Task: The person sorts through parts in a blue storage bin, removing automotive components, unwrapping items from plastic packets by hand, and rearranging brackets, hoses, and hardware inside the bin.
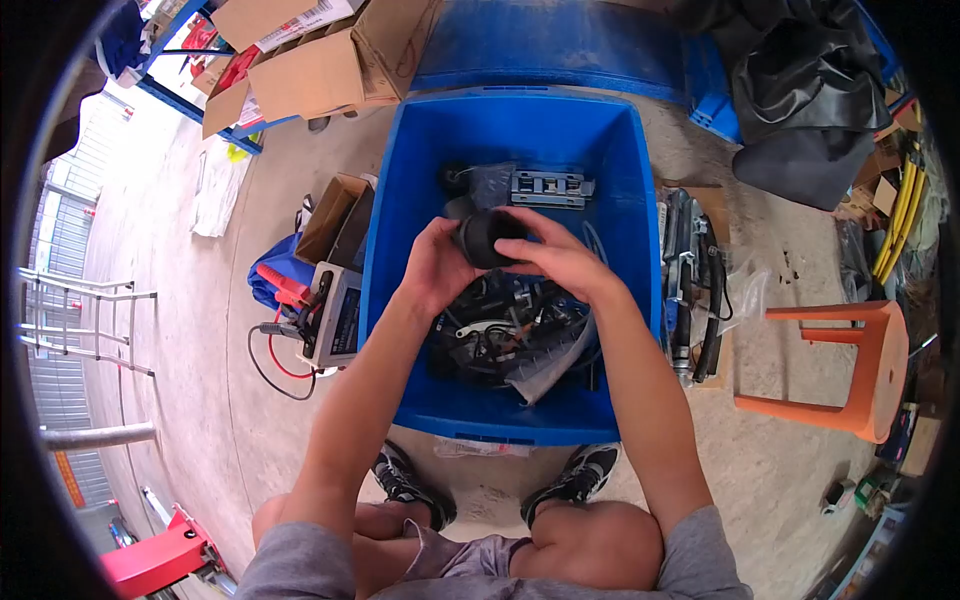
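Note:
Between both hands, over the blue bin (520,436), I hold a round black cup-shaped part (484,238) with a dark hollow opening. My left hand (438,262) grips its left side. From the right, my right hand (548,252) closes round it, fingers along the top and thumb over the front rim. Below, the bin holds a tangle of dark cables and small parts (490,335), with a clear plastic bag (552,368) lying on them. Farther back in the bin are a metal bracket-like piece (552,188) and another clear bag (490,185).
Left of the bin stand a battery-like box with cables (335,318) and an open cardboard box (332,218). Metal rods or tubes (682,280) lie along its right side. An orange stool (870,370) lies on its side farther right. Cardboard boxes (305,80) sit at the back left.

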